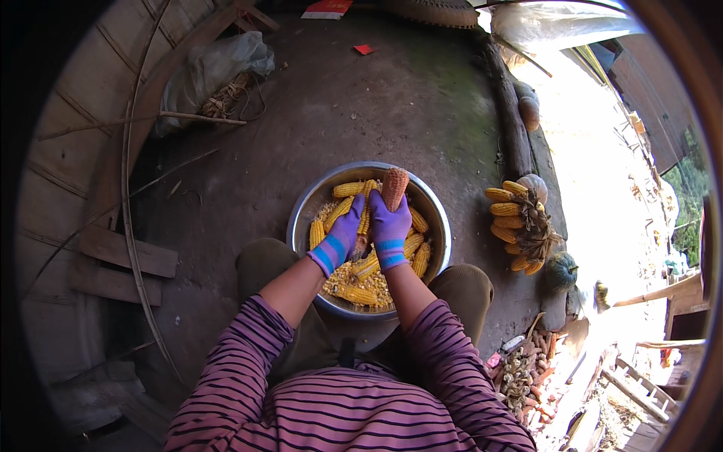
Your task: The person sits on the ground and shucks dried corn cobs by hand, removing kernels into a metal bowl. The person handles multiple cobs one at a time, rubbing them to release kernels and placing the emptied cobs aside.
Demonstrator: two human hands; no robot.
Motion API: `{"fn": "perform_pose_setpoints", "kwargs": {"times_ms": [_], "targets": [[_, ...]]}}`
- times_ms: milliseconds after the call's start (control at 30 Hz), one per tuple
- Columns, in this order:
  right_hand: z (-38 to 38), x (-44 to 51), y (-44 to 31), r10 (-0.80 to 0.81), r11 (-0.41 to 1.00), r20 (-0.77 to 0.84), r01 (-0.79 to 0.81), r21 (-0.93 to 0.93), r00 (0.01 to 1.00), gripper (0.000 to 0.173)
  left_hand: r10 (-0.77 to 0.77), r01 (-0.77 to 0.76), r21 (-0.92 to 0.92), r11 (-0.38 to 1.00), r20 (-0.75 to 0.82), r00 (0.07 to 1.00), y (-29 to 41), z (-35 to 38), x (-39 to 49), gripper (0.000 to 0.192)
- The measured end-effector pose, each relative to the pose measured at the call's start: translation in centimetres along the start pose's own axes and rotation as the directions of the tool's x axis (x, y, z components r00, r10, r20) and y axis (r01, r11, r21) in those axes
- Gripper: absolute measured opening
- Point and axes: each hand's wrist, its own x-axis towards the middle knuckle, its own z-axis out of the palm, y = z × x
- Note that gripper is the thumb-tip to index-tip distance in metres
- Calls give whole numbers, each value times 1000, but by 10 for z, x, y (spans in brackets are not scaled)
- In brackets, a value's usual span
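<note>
Both my hands wear purple knitted-cuff work gloves and meet over a round metal basin [291, 226] between my knees. A bare reddish corncob [395, 186] sticks up out of my right hand [391, 230], whose fingers are closed around it. My left hand [342, 233] grips a yellow ear of corn [365, 212], pressed between the two gloves. Just below, a reddish stripped stretch of cob [360, 247] shows; whether it belongs to that ear I cannot tell. In the basin, several whole ears [419, 260] lie around the hands, over loose kernels [338, 277].
Husk-tied corn ears [506, 209] lie on the floor at right, beside a green pumpkin [561, 272] and a log [511, 113]. Stripped cobs [531, 367] are heaped at lower right. Boards [127, 251], a bent pole [126, 181] and a plastic bag [223, 62] stand at left.
</note>
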Motion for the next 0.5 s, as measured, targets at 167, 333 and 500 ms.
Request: {"fn": "perform_pose_setpoints", "kwargs": {"times_ms": [167,333,500], "targets": [[11,10,-16,379,821,280,-460,338,882,48,-306,238,-735,635,44,951,-33,-24,11,64],[-10,19,10,181,957,43,-186,225,983,45,-212,209,-249,946,15,977,51,-18,-7,66],[2,26,12,133,959,7,-130,253,991,41,213,-265,-168,949,-276,937,7,-8,-11,64]]}}
